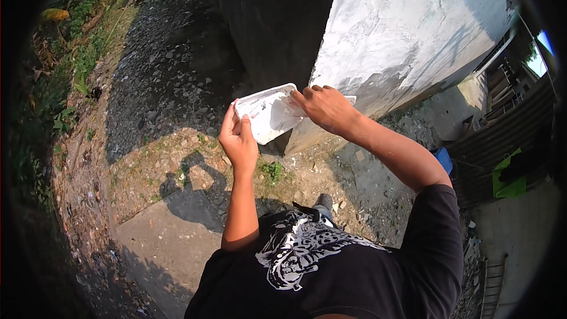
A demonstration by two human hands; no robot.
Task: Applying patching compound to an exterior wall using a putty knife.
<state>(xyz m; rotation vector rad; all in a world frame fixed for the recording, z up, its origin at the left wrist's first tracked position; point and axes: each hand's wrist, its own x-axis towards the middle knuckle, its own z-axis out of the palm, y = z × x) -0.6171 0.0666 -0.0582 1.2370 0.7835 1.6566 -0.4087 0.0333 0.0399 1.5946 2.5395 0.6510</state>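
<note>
My left hand [239, 142] grips the left side of a shallow white tray [260, 134], thumb over the near rim and fingers along the outside. White paste or paint with grey smears lies inside the tray. My right hand [326, 108] is closed at the tray's right end, its fingers curled over the inside. A pale tip sticks out behind that hand, but the fingers hide most of what it holds. Just beyond the tray rises the corner of a wall [390, 29], its sunlit face coated in patchy white over grey.
The wall's other face [266, 12] is dark and in shade. Gravel [165, 65] and plants [82, 71] lie to the left, a concrete slab [159, 242] near my left. At right are a corrugated sheet [502, 133], a green cloth [509, 183] and a blue container [443, 160].
</note>
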